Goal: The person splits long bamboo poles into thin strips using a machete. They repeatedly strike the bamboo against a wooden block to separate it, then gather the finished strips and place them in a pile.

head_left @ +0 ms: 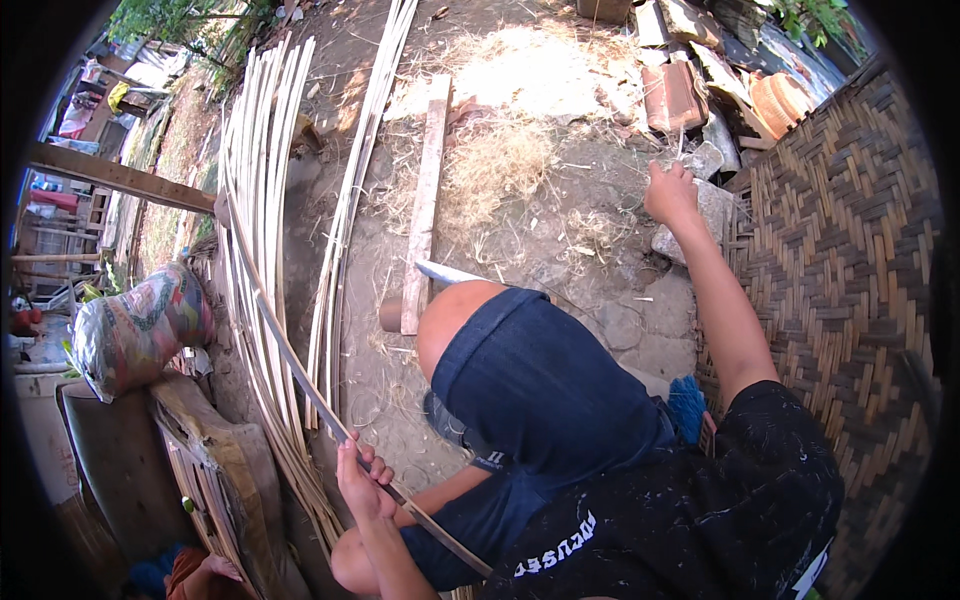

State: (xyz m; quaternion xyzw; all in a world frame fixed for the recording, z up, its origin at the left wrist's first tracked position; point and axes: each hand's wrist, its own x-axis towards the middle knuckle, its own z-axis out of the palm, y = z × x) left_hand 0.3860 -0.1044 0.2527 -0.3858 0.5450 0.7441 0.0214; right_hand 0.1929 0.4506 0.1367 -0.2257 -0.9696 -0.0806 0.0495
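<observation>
My left hand point(366, 478) is closed around a long, thin bamboo strip point(290, 355), dark on its upper face. The strip slants from beside my lap up to the far left, near a wooden pole. My right arm stretches far forward on the right. Its hand point(672, 192) is curled above the ground near some stones; thin pale strands show by the fingers, and what they hold is unclear. Just past my bent knee a knife blade point(446, 272) sticks out, its handle hidden. Beyond it a wooden plank point(428, 205) lies with its near end on a short brown block point(391, 315).
Pale bamboo strips point(262, 200) lie in a bundle at left, with more strips point(362, 150) beside them. Shavings point(505, 170) cover the ground ahead. A woven bamboo wall point(840, 230) stands close on the right. A stuffed sack point(140, 325) and part of another person point(210, 575) are at left.
</observation>
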